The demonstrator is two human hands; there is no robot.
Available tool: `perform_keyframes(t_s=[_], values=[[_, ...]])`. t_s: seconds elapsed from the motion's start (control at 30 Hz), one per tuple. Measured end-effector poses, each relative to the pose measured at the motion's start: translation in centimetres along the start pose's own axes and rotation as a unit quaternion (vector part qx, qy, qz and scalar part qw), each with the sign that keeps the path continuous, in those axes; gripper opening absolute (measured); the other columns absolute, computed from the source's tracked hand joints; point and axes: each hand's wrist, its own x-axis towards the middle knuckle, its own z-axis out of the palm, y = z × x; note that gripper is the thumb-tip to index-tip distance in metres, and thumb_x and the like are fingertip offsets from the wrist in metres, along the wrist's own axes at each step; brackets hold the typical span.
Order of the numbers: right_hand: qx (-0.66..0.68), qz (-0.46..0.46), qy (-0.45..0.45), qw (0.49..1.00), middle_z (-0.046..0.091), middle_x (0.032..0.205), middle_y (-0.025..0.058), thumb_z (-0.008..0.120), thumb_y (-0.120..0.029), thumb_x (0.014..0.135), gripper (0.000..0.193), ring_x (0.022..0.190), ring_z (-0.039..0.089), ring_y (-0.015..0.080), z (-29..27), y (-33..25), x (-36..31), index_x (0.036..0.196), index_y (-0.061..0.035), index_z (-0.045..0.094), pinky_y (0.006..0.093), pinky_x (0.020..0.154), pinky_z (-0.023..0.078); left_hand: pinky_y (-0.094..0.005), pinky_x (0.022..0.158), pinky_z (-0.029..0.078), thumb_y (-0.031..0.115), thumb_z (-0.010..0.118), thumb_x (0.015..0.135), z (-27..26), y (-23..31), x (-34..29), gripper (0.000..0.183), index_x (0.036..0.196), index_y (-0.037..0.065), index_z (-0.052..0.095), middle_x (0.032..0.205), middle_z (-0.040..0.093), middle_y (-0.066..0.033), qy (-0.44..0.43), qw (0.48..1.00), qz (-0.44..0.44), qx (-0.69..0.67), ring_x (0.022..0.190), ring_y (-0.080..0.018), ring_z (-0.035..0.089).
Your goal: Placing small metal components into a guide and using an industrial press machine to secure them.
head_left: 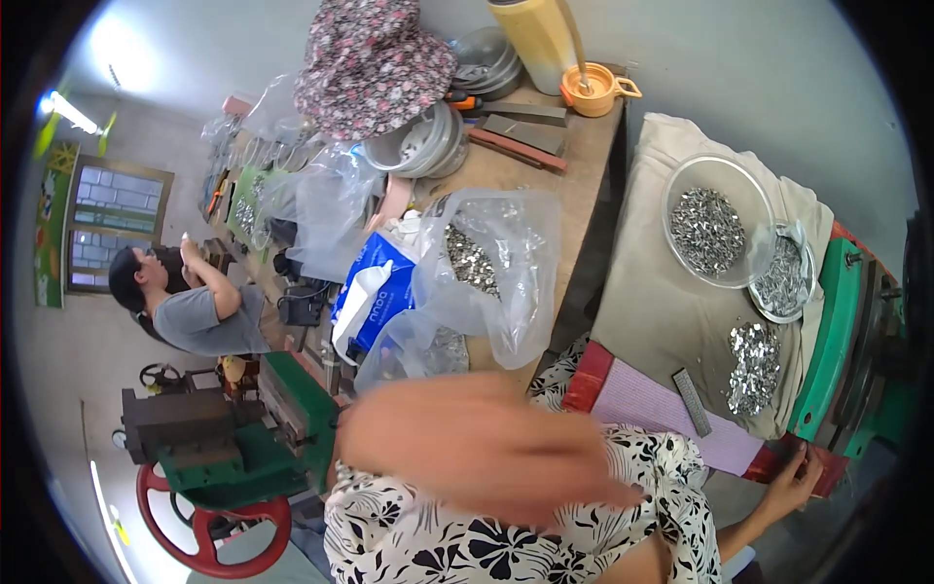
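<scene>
My left hand [477, 448] is raised in the middle of the view, above my black-and-white patterned clothing [506, 545]. It is blurred by motion, so whether its fingers hold anything cannot be made out. At the lower right, my right hand [790, 484] is at the red end of a pad [632, 404] with a purple ribbed cover. Its fingers are bent together; what they pinch, if anything, is too small to name. On the pad lies a narrow grey metal bar [692, 401]. Beyond it a loose pile of small shiny metal pieces [754, 370] sits on a beige cloth [647, 277].
A clear bowl [671, 209] and a smaller bowl [809, 282] hold metal pieces. Green machine parts [827, 331] edge the right. On the wooden table [584, 180] are an open plastic bag [530, 311] and a blue tissue pack [389, 302]. A person [199, 311] works at left.
</scene>
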Motion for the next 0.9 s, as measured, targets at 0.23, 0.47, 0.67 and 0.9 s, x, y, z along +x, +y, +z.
perform_keyframes(t_s=[0.23, 0.47, 0.67, 0.9], values=[[0.002, 0.021, -0.029, 0.999, 0.068, 0.104, 0.0124, 0.063, -0.014, 0.099, 0.021, 0.094, 0.063, 0.0244, 0.1, 1.4, 0.3, 0.110, 0.0026, 0.069, 0.0343, 0.085, 0.049, -0.0281, 0.062, 0.049, 0.008, 0.065, 0.090, -4.7, 4.2, -10.5, 0.017, 0.101, -0.004, 0.069, 0.078, 0.068, -0.0073, 0.392, 0.637, -0.495, 0.441, 0.065, -0.0140, 0.064], [0.017, 0.002, -0.057, 0.998, 0.067, 0.107, 0.0142, 0.063, -0.016, 0.100, 0.023, 0.097, 0.062, 0.0271, 0.2, 1.0, 0.7, 0.110, 0.0043, 0.067, 0.0363, 0.087, 0.048, -0.0335, 0.074, 0.054, 0.007, 0.069, 0.085, -5.0, -4.2, -23.7, 0.018, 0.100, -0.001, 0.075, 0.084, 0.074, -0.0078, 0.359, 0.670, -0.643, 0.092, 0.078, -0.0175, 0.069], [-0.010, -0.006, -0.075, 0.997, 0.065, 0.101, 0.0158, 0.062, -0.012, 0.098, 0.019, 0.094, 0.064, 0.0308, 0.7, -0.9, 0.3, 0.107, 0.0048, 0.067, 0.0391, 0.085, 0.049, -0.0251, 0.070, 0.050, 0.001, 0.071, 0.085, -4.6, -6.1, -24.7, 0.015, 0.098, -0.006, 0.074, 0.088, 0.072, -0.0002, 0.395, 0.704, -0.591, -0.005, 0.076, -0.0061, 0.061], [-0.034, -0.011, -0.096, 0.995, 0.063, 0.099, 0.0161, 0.062, -0.010, 0.097, 0.019, 0.092, 0.063, 0.0325, 0.4, -1.0, 0.7, 0.107, 0.0053, 0.066, 0.0404, 0.083, 0.049, -0.0222, 0.066, 0.046, 0.002, 0.072, 0.085, -8.3, -0.8, -23.5, 0.009, 0.094, 0.002, 0.073, 0.080, 0.066, 0.0049, 0.347, 0.723, -0.596, 0.040, 0.073, -0.0045, 0.057]])
